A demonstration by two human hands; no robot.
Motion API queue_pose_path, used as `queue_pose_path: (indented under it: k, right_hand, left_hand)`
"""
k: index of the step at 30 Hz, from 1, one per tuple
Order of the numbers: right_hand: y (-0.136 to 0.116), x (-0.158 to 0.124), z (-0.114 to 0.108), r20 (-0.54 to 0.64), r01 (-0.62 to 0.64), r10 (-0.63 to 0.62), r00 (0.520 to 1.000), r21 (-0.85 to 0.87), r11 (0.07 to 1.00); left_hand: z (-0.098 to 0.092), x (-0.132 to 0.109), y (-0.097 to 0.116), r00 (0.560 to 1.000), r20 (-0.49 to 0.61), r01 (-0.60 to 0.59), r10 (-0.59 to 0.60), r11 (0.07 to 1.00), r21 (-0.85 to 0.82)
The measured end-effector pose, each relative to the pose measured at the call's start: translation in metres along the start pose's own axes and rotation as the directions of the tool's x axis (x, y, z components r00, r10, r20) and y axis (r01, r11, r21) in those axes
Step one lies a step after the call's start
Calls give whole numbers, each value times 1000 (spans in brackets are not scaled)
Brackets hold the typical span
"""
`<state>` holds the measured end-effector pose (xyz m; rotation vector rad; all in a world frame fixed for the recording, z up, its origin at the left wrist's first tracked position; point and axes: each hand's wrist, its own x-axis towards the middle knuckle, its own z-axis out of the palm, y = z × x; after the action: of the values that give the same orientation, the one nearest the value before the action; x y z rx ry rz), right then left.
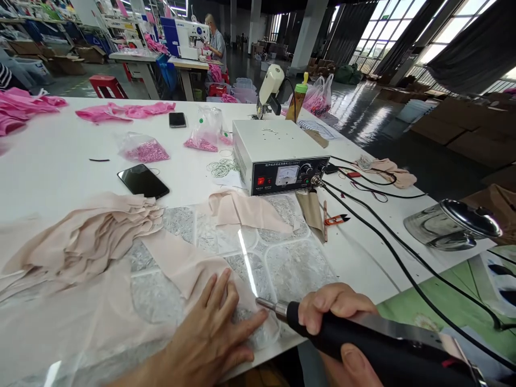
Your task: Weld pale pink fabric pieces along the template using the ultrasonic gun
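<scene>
Spread at 7 o'clock, the left hand [215,328] is pressing beige fabric [181,260]; at 5, the right hand [336,312] is gripping a black tool [385,344].

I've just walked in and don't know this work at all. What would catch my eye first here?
Probably the thick black tool gripped in the right hand at lower right, its metal tip close by the left hand, which lies spread on pale cloth. Beyond them stands a white box with a dial, and bright pink fabric lies at the table's far left.
</scene>
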<state>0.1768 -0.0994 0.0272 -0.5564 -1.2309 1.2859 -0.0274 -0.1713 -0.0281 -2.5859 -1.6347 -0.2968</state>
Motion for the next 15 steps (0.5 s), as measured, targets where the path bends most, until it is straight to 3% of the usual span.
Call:
queue_pose_path:
  k: [7, 11, 15]
  right_hand:
    - [3, 2, -2, 41, 31, -30, 999, -35, 999]
    - [4, 6, -3, 121, 52, -46, 992, -42, 998]
    - [6, 6, -6, 119, 22, -18, 993, -36, 999]
  left_hand:
    - [-10, 5, 0, 997, -47, -57, 58, 998, 28]
    - [-10, 6, 1, 999, -40, -28, 30, 998, 49]
    - [-11, 8, 0, 997, -55, -42, 46, 997, 62]
